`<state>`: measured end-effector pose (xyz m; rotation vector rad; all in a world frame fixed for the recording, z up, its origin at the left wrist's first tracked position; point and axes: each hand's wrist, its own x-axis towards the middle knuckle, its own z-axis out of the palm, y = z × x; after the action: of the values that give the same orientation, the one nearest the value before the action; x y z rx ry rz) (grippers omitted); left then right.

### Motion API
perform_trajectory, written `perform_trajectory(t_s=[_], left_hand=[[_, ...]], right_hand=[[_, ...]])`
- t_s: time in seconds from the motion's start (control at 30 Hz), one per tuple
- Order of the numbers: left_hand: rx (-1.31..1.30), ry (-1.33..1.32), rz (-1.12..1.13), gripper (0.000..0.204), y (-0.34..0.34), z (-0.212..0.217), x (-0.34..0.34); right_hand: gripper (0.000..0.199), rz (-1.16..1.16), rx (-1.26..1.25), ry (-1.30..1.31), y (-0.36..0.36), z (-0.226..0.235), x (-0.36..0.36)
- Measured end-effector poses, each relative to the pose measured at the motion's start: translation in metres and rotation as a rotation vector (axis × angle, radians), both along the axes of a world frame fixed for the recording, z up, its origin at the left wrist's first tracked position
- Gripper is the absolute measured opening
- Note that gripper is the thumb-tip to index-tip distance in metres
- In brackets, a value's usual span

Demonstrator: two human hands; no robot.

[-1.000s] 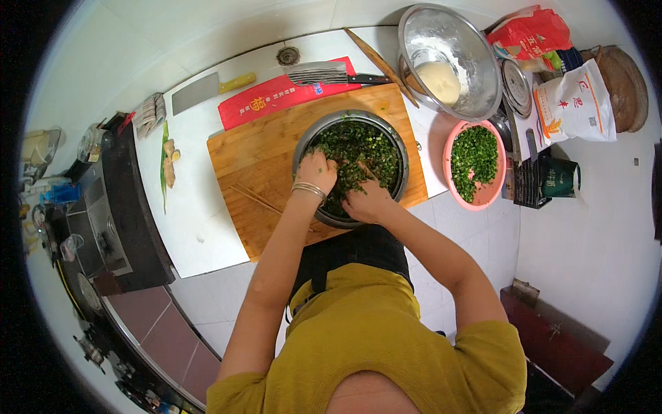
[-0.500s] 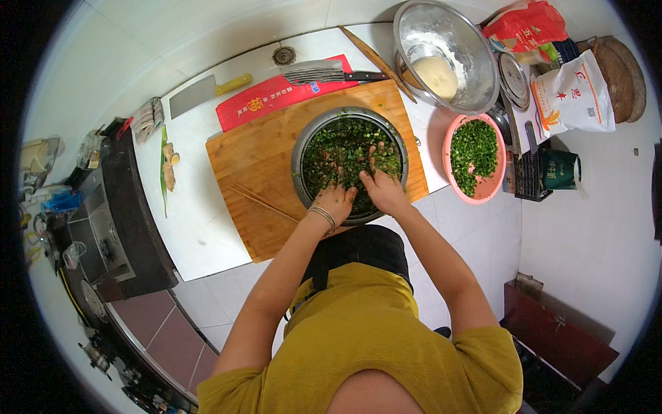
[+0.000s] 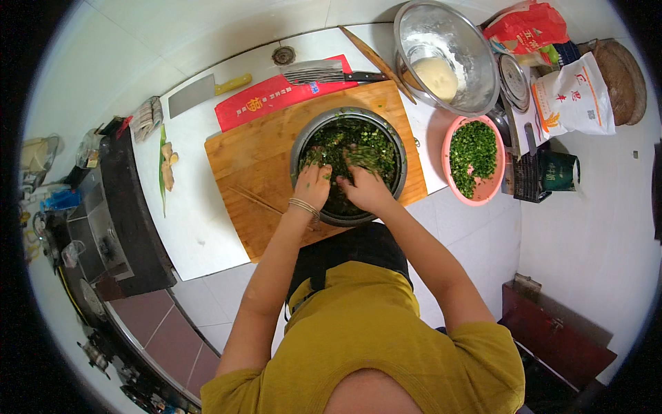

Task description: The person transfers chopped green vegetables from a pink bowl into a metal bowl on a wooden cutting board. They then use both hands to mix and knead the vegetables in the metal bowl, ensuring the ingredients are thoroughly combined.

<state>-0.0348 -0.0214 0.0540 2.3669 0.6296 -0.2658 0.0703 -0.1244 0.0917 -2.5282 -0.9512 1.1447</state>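
Observation:
A round dark-rimmed metal bowl (image 3: 298, 148) of wet chopped greens (image 3: 352, 131) stands on a wooden cutting board (image 3: 241, 165). Both of my hands are inside it. My left hand (image 3: 314, 185), with thin bangles at the wrist, is curled into the greens at the bowl's left side, bits clinging to its fingers. To its right, my right hand (image 3: 367, 190) scoops a clump of greens; its fingers are partly buried and smeared by motion, the thumb pointing toward the left hand. Chopsticks (image 3: 255, 200) lie on the board, left of the bowl.
Behind the board lie a cleaver (image 3: 193, 95), a slotted knife (image 3: 314, 72) on a red packet (image 3: 258, 103), and a wooden rolling pin (image 3: 372, 58). At right stand a steel bowl (image 3: 476, 76) with dough (image 3: 436, 77) and a pink basin (image 3: 448, 176) of chopped greens. Ginger (image 3: 167, 165) lies left.
Both hands have drawn slightly apart and left within the bowl. Greens that lay spread under the fingers are now lifted and shifted, leaving a darker patch between the hands.

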Motion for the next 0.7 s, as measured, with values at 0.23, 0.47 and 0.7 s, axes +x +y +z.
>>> perform_trajectory(t_s=[0.23,0.47,0.7], left_hand=[[-0.234,0.185,0.065,0.035,-0.005,-0.044,0.028],[-0.008,-0.077,0.091,0.031,-0.008,-0.104,0.018],[-0.470,-0.076,0.403,0.029,0.005,-0.032,0.022]], right_hand=[[0.052,-0.093,0.036,-0.143,-0.018,-0.029,0.028],[0.058,0.159,0.123,-0.014,0.023,-0.059,0.035],[0.042,-0.043,0.163,0.277,0.052,-0.042,0.051]])
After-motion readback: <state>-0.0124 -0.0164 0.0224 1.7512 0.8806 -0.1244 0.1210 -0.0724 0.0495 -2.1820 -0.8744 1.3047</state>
